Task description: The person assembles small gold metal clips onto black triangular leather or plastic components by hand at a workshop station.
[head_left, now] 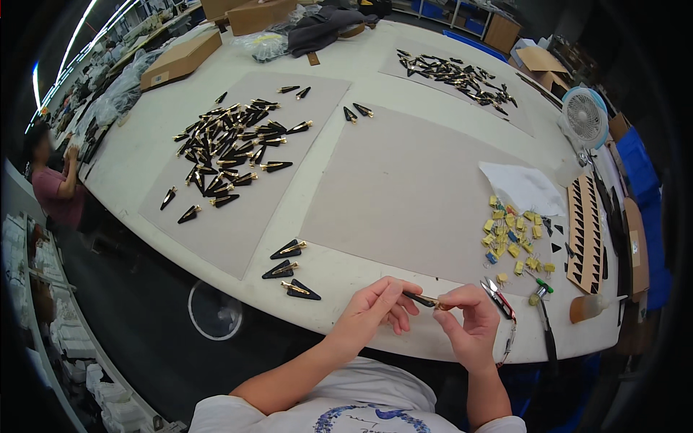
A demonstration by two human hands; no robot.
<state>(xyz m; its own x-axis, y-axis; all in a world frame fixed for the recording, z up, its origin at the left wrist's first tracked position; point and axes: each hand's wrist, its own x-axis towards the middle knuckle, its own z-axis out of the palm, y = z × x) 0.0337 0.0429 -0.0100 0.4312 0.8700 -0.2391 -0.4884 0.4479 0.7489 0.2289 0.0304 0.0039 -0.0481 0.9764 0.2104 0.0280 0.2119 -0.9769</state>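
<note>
Black triangular clip with a gold metal spine (424, 299) sits pinched between our left hand (372, 312) and right hand (469, 325), fingers clamped on both ends, above the tabletop (361, 267) edge. We judge it light, stiff, small, best gripped by its flat sides. At ten o'clock lie three matching clips (290, 268); at two o'clock, yellow binder clips (514, 238)
</note>
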